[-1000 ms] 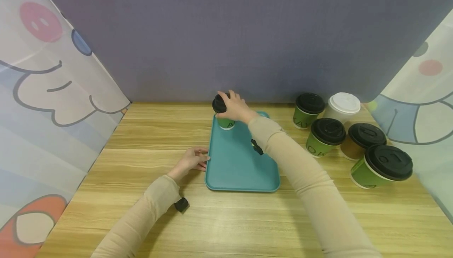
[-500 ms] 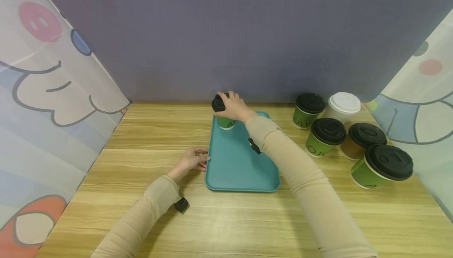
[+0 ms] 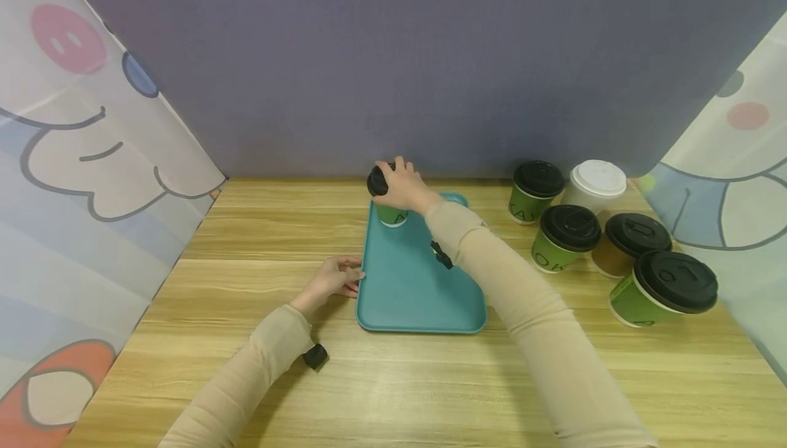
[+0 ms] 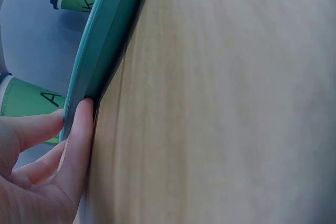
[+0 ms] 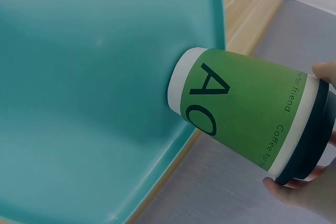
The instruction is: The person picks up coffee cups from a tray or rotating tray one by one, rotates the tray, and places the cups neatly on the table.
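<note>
At the far left corner of a teal rectangular tray [image 3: 421,291], a green paper coffee cup [image 3: 391,216] with a black lid stands upright. My right hand [image 3: 404,187] grips it from above, fingers and thumb spread around the lid. In the right wrist view the base of the coffee cup [image 5: 241,108] is at the tray floor [image 5: 100,93], close to its raised rim. My left hand [image 3: 332,277] pinches the tray's left edge; the left wrist view has the thumb at the rim [image 4: 97,51] and a finger against its outer side.
Several lidded cups stand at the right of the wooden table [image 3: 258,229]: a green one [image 3: 525,205] at the back, a white-lidded one [image 3: 596,182], a brown one [image 3: 609,260], and a large green one [image 3: 642,301] nearest. A grey partition [image 3: 393,72] rises behind the table.
My right hand and the coffee cup have shifted very slightly left. My left hand and the tray have stayed in place.
</note>
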Action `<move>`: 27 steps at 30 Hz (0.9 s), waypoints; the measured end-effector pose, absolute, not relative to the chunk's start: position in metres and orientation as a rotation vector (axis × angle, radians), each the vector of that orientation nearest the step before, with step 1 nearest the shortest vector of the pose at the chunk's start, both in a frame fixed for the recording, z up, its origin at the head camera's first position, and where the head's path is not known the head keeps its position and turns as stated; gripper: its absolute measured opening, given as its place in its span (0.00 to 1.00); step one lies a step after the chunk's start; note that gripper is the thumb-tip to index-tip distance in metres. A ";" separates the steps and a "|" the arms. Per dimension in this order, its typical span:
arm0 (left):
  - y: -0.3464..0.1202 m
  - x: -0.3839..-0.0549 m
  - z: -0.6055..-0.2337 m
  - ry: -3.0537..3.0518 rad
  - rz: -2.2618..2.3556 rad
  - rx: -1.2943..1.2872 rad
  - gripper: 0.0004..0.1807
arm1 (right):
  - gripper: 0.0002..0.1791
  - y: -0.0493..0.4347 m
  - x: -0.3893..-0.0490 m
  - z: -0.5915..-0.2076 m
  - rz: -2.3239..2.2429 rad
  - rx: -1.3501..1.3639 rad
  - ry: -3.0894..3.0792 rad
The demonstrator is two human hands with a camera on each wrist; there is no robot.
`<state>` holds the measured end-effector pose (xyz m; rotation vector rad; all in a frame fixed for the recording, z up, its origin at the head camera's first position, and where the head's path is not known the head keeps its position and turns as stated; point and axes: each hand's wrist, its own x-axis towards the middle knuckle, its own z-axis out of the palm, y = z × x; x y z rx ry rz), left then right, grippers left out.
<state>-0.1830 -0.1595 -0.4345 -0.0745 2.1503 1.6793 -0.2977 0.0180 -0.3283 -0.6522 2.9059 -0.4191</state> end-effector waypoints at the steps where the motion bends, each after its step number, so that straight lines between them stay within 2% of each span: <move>1: -0.160 -0.183 -0.435 2.145 1.682 -0.075 0.22 | 0.43 0.018 -0.297 -0.328 -0.415 -0.655 2.911; 27: -0.159 -0.184 -0.438 2.164 1.667 -0.089 0.22 | 0.45 0.048 -0.276 -0.307 -0.376 -0.672 2.992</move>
